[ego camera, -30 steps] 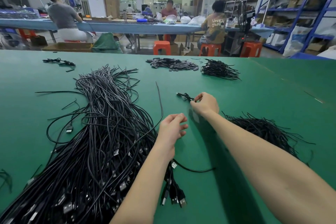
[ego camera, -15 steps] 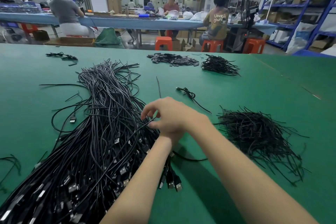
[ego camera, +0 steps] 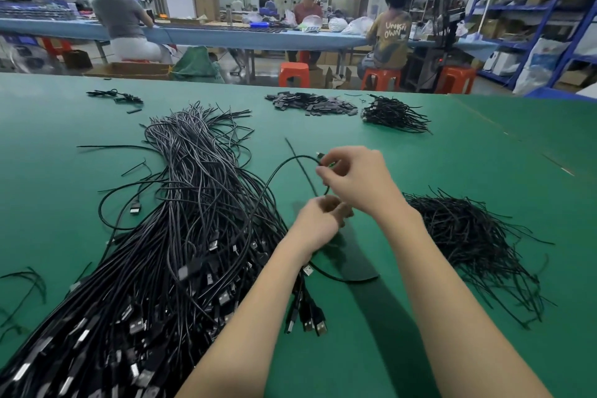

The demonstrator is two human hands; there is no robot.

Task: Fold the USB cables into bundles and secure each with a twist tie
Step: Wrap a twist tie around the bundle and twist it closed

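Now the right hand (ego camera: 355,181) pinches one black USB cable (ego camera: 277,171) near its small end plug, fingers curled tight on it; the left hand (ego camera: 318,223) sits just below, fingers curled round the same cable; the cable arcs up and left from the big cable pile (ego camera: 168,252), whose long axis runs from near-left to far-centre on the green table (ego camera: 468,145); twist ties (ego camera: 468,236) lie heaped at right; a far worker's shirt (ego camera: 392,32) reads "UNKN OWN".
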